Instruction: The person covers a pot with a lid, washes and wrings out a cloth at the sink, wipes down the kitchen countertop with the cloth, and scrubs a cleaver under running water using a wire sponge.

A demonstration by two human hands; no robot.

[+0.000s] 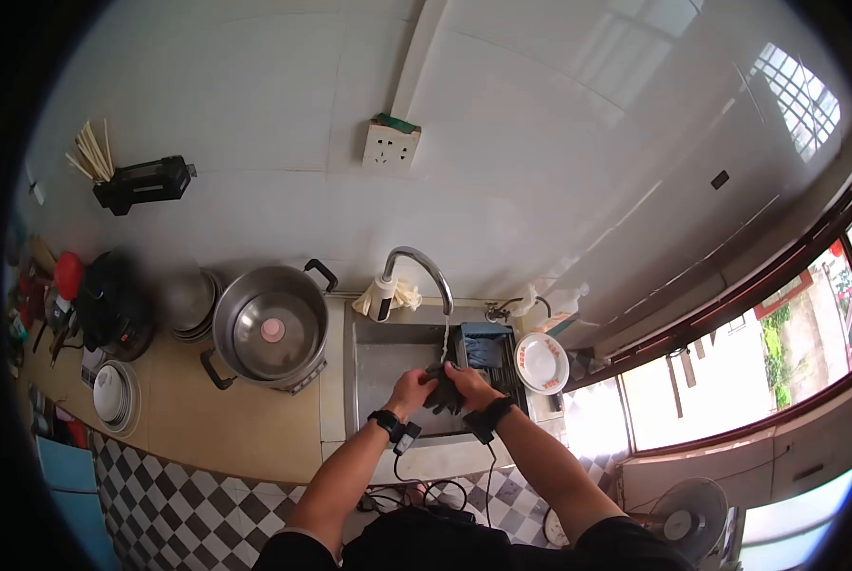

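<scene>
My left hand [411, 393] and my right hand [472, 388] are close together over the sink [373, 360]. Both are closed on a dark, limp cloth [442, 396], whose lower edge hangs in finger-like folds; I cannot tell its exact kind. A thin stream of water falls from the curved faucet [416, 253] onto the cloth. Just right of the stream, a blue-grey basket [484, 348] sits in the sink's right part, with bluish material inside. Each wrist wears a black band with a cabled device.
A large two-handled pot [228, 322] stands left of the sink. Stacked bowls [112, 395] are farther left, near a black appliance [114, 303]. A white plate with a red-patterned rim [542, 364] lies at the sink's right edge. A fan [685, 519] stands lower right.
</scene>
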